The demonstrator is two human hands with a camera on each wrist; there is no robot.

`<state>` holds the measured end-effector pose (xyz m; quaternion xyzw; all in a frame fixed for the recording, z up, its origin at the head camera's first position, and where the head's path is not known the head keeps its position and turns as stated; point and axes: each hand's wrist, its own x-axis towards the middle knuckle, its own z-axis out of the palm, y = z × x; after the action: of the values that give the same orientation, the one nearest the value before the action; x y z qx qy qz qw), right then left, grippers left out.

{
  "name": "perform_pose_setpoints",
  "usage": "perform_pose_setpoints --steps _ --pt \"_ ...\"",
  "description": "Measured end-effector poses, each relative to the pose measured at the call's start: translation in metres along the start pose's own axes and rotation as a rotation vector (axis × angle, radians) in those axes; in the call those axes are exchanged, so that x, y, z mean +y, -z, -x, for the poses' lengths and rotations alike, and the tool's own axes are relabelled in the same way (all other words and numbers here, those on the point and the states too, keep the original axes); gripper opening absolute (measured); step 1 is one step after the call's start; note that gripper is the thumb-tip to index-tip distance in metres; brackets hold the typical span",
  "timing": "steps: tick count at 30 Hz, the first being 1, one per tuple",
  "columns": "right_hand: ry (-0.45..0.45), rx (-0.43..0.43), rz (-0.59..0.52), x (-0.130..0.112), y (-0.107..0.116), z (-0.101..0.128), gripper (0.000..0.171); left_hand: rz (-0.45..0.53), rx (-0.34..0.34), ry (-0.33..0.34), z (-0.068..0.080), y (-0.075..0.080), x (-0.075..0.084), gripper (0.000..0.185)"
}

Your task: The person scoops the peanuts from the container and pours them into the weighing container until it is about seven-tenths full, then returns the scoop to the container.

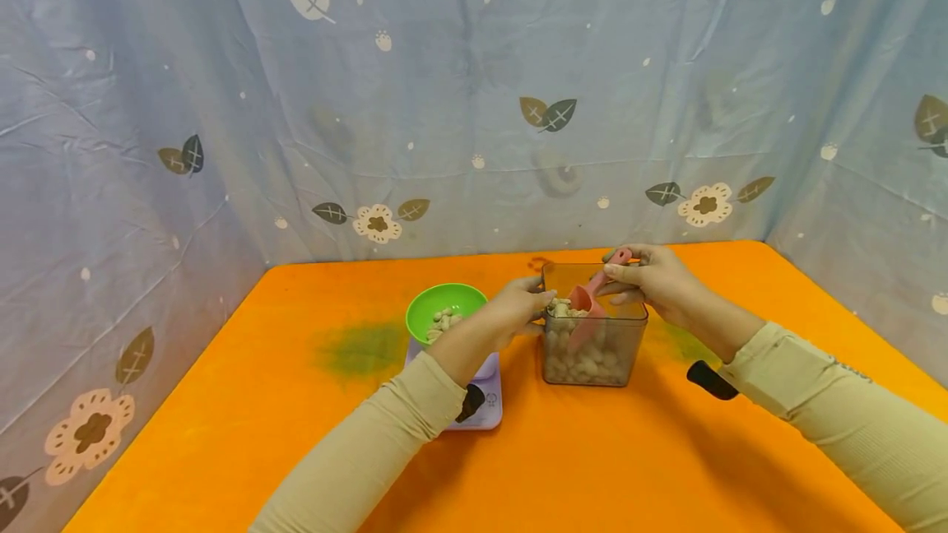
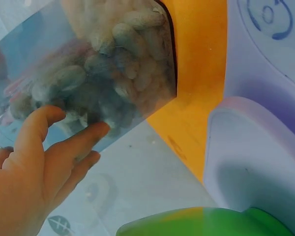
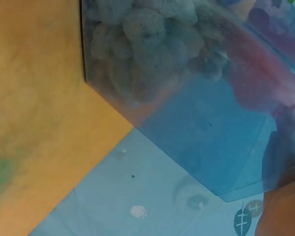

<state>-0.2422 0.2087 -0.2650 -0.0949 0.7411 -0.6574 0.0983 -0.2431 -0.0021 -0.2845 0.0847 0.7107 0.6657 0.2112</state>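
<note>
A clear, smoky plastic box (image 1: 629, 352) of peanuts in their shells (image 1: 585, 364) stands on the table. My right hand (image 1: 659, 282) holds a pink scoop (image 1: 585, 298) by its handle, with the scoop's bowl down among the peanuts inside the box. At the box's left wall, my left hand (image 1: 511, 307) rests with spread fingertips against the plastic. The left wrist view shows these fingers (image 2: 71, 147) on the wall, peanuts behind it. Left of the box, a green bowl (image 1: 422, 307) with some peanuts sits on a lavender kitchen scale (image 1: 492, 418), partly hidden by my left forearm.
An orange cloth (image 1: 563, 467) covers the table, with greenish stains. Patterned blue-grey curtains (image 1: 459, 105) stand behind it and at both sides. A black rounded piece (image 1: 711, 381) shows by the right cuff, and another (image 1: 470, 403) by the left cuff, in front of the scale.
</note>
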Motion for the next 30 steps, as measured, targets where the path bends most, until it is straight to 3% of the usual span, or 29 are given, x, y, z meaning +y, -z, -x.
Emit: perform_pose_setpoints --steps 6,9,17,27,30 --pt "-0.017 -0.028 0.112 -0.004 -0.002 -0.003 0.032 -0.006 0.015 0.001 -0.001 0.002 0.0 0.051" --pt "-0.018 -0.025 0.092 -0.005 -0.004 -0.004 0.032 -0.01 0.014 -0.001 0.0 0.002 0.001 0.051" --pt "-0.007 0.036 -0.179 0.001 0.003 0.001 0.022 -0.005 -0.001 0.009 -0.001 0.002 0.0 0.048" --pt "-0.021 0.029 -0.433 0.007 0.024 0.009 0.008 -0.015 -0.01 0.012 -0.001 0.001 0.0 0.05" --pt "-0.015 0.016 -0.513 0.01 0.029 0.011 0.012 -0.015 -0.012 0.017 -0.001 0.001 0.0 0.051"
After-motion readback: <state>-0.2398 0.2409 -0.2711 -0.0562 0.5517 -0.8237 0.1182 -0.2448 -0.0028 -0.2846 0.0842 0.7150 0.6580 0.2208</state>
